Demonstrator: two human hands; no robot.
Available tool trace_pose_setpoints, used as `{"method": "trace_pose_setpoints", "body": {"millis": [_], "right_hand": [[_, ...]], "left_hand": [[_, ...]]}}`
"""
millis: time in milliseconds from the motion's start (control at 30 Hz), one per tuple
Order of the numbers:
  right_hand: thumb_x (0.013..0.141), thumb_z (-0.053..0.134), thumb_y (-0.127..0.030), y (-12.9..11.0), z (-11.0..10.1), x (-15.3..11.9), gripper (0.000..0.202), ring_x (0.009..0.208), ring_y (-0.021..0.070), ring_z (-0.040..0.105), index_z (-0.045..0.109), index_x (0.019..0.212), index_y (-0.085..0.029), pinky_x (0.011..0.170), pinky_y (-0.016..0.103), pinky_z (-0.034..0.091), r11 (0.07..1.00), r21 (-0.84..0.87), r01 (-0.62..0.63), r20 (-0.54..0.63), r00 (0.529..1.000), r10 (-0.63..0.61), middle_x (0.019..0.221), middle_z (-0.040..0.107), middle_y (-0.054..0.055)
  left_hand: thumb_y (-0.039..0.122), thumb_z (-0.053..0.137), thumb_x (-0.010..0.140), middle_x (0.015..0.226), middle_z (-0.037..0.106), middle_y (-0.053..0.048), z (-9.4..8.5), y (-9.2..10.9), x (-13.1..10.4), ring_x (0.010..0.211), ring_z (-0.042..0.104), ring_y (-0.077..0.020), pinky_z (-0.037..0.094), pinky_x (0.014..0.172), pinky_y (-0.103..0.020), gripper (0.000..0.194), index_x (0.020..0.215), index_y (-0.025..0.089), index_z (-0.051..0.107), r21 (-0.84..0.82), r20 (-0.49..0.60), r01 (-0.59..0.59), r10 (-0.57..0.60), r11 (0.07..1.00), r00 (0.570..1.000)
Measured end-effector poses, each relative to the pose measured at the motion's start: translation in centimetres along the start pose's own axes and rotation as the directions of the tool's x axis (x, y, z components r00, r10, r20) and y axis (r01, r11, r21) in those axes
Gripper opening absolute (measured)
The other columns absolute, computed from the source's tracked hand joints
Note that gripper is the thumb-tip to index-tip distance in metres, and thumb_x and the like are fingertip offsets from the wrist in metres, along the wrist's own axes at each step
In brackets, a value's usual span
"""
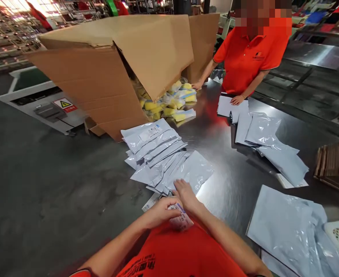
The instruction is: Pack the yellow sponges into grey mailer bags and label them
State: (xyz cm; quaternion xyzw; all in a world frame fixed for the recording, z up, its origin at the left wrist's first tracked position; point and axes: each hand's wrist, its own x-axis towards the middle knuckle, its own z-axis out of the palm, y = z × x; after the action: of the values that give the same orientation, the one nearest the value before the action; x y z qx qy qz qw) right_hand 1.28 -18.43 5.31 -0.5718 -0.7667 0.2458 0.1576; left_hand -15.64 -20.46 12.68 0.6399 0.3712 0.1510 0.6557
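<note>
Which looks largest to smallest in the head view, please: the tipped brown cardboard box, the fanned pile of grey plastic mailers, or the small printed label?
1. Tipped brown cardboard box.
2. Fanned pile of grey plastic mailers.
3. Small printed label, in the hands.

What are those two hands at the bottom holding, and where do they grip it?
The left hand pinches a small printed label by its left edge. The right hand rests on its top, touching the grey mailer bags.

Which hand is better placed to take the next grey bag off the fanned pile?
Right, probably. The right hand already lies flat on the nearest grey bag of the pile. The left hand is busy pinching a label slip near the body.
</note>
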Motion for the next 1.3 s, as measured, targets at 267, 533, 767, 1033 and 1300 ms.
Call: {"method": "trace_pose_setpoints", "body": {"millis": [267,533,767,1033,1300], "right_hand": [[0.098,0.038,-0.056,-0.9,-5.6,-4.6,0.049,0.096,0.0200,0.065,0.068,0.110,-0.019,0.084,0.030,0.050,0.754,0.645,-0.129,0.080,0.992,0.102,0.104,0.072,0.007],[0.095,0.048,-0.046,-1.4,-8.3,-8.3,0.034,0.067,0.0146,0.053,0.062,0.077,-0.021,0.063,0.025,0.038,0.934,0.338,-0.119,-0.021,0.991,0.134,0.071,0.060,0.000],[0.083,0.058,-0.058,11.7,-11.9,-8.7,0.043,0.074,0.0184,0.057,0.065,0.095,-0.018,0.071,0.029,0.044,0.856,0.363,-0.368,-0.470,0.721,0.509,0.084,0.066,0.003],[0.094,0.050,-0.051,10.3,-3.1,-3.0,0.049,0.101,0.0293,0.060,0.060,0.127,-0.017,0.088,0.041,0.045,0.903,-0.129,-0.411,-0.268,0.891,0.367,0.109,0.067,0.016],[0.094,0.050,-0.048,8.9,0.1,-3.3,0.078,0.145,0.0437,0.026,0.023,0.157,-0.009,0.110,0.061,0.029,0.893,-0.239,-0.381,-0.383,0.882,0.274,0.157,0.031,0.026]], "left_hand": [[0.044,0.054,0.076,0.065,0.048,0.003,0.4,-1.2,1.4,0.066,0.043,-0.0133,0.031,0.058,-0.023,0.027,0.069,0.017,0.054,0.136,-0.300,0.100,-0.055,0.986,0.952],[0.050,0.063,0.072,0.057,0.041,0.005,2.0,-1.2,3.2,0.060,0.038,-0.0117,0.025,0.053,-0.023,0.037,0.059,0.018,0.051,0.164,-0.179,0.139,-0.109,0.977,0.978],[0.039,0.068,0.070,0.069,0.068,-0.001,-3.0,-5.2,-1.2,0.068,0.060,-0.0194,0.042,0.060,-0.023,0.027,0.079,0.014,0.075,0.110,-0.018,0.283,-0.283,0.953,0.959],[0.043,0.067,0.081,0.113,0.073,-0.006,-6.2,-2.0,-3.0,0.108,0.064,-0.0264,0.047,0.096,-0.030,0.031,0.096,0.020,0.081,0.053,-0.015,0.066,-0.065,0.996,0.998],[0.051,0.063,0.083,0.105,0.075,-0.006,-4.7,-2.1,-1.2,0.100,0.065,-0.0273,0.050,0.088,-0.030,0.040,0.100,0.019,0.080,0.017,0.114,0.166,-0.167,0.986,0.979]]}}
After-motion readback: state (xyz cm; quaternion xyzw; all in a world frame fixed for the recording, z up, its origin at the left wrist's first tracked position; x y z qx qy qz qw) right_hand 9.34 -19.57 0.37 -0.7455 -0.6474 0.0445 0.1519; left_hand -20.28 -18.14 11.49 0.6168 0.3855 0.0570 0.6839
